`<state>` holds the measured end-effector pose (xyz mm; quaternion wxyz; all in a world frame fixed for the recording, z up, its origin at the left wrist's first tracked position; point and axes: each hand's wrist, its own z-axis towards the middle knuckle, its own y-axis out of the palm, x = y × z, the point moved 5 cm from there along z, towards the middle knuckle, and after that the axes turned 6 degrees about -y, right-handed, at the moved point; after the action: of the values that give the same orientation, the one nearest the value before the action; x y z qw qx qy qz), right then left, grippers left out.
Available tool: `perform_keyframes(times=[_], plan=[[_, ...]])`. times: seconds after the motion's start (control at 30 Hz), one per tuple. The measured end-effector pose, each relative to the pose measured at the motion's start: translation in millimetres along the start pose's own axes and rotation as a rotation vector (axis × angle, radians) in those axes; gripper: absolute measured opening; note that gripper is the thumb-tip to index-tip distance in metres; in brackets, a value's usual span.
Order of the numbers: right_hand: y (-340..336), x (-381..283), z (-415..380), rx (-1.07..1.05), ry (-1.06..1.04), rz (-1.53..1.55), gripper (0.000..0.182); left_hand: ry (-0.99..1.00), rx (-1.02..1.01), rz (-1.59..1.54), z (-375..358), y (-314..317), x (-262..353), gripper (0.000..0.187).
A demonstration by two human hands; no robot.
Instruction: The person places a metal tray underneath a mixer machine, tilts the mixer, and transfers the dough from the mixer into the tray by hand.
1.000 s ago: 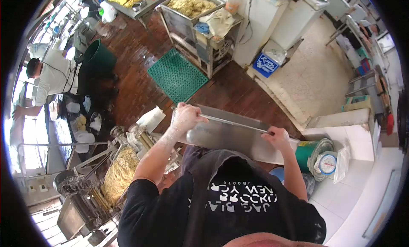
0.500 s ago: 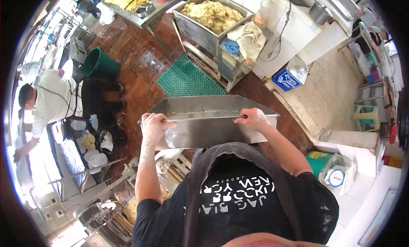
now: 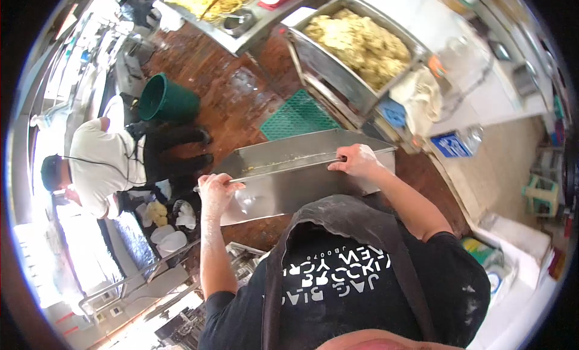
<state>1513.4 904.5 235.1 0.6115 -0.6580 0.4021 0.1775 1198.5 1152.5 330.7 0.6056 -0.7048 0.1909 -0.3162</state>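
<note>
Since half a second ago the whole view has swung round, so the dough tub point(image 3: 332, 78) now looms larger and closer to the metal pan point(image 3: 289, 196) — and the co-worker point(image 3: 105, 160) off to the left has pulled a hand in toward the head instead of reaching out.

Pan's still up in front of the person's body, long side toward the apron point(image 3: 347, 217), open top facing up, right end a bit higher in the view. Some yellowish crumbs point(image 3: 250, 168) sit inside it.

Left hand point(image 3: 218, 190) has its fingers curled down tight over the near rim by the left corner. Right hand point(image 3: 357, 161) is on the same rim farther along, toward the right end, fingers folded round it with hardly any gap. Both look dusted with white powder. Can't really tell from this angle if the pan's bottom is touching anything, since the near wall hides it.

Just past the pan there's a green mat point(image 3: 298, 116) on the brown floor point(image 3: 232, 111), partly covered by the far wall. Tub's heaped with yellowish dough point(image 3: 359, 45), with a cream cloth point(image 3: 419, 96) and a blue cloth point(image 3: 393, 113) near its end — green bin point(image 3: 175, 102) stands beside the co-worker's legs.
</note>
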Motion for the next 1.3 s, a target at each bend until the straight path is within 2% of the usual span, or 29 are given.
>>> perform_keyframes(times=[0.03,0.2,0.33,0.37,0.5,0.53,0.6,0.67,0.73,0.77,0.87,0.93,1.07,1.2,1.3], plan=[[-3.6,-0.6,22.8,-0.033,-0.007,0.01,0.051,-0.011,0.052,0.041,8.6,-0.8,-8.5,0.041],[-18.3,-6.5,101.3,-0.224,-0.069,0.081,0.052,-0.052,0.043,0.002,48.5,-20.2,-50.3,0.04],[-19.0,22.9,159.3,-0.472,0.116,-0.167,0.059,0.008,0.053,0.011,107.9,-20.0,-76.0,0.041],[-12.1,26.5,168.6,-0.449,0.132,-0.154,0.063,0.031,0.042,0.012,126.2,-16.0,-82.0,0.041],[31.6,22.6,196.6,-0.145,0.217,-0.063,0.06,0.109,-0.088,0.02,204.1,10.5,-138.1,0.041],[42.7,16.8,203.0,-0.187,0.294,-0.072,0.063,0.123,-0.158,0.014,222.8,20.1,-156.5,0.041],[58.1,0.3,218.9,-0.268,0.449,-0.086,0.068,0.241,-0.174,-0.01,264.5,42.7,-186.2,0.041],[92.3,-1.9,218.7,-0.226,0.542,-0.047,0.066,0.346,-0.21,-0.026,298.9,67.0,-208.9,0.041],[119.3,-0.3,221.4,-0.147,0.632,-0.024,0.064,0.375,-0.372,-0.02,335.6,108.0,-236.7,0.043],[131.2,0.7,219.8,-0.102,0.681,-0.019,0.064,0.448,-0.364,-0.057,353.5,132.3,-250.7,0.045],[169.3,12.1,215.0,0.014,0.819,0.039,0.064,0.514,-0.506,0.023,405.0,191.2,-240.3,0.051],[187.5,31.7,213.5,0.086,0.875,0.035,0.064,0.591,-0.489,0.004,429.2,232.1,-225.4,0.047],[263.3,90.4,177.4,0.44,0.923,0.064,0.065,0.671,-0.528,0.049,453.4,270.4,-179.5,0.043],[309.7,67.2,165.7,0.403,0.99,0.009,0.056,0.792,-0.549,0.007,434.0,312.5,-179.2,0.035],[402.8,68.8,159.5,0.256,0.883,0.106,0.043,0.85,-0.567,0.064,400.9,368.9,-227.0,0.03]])
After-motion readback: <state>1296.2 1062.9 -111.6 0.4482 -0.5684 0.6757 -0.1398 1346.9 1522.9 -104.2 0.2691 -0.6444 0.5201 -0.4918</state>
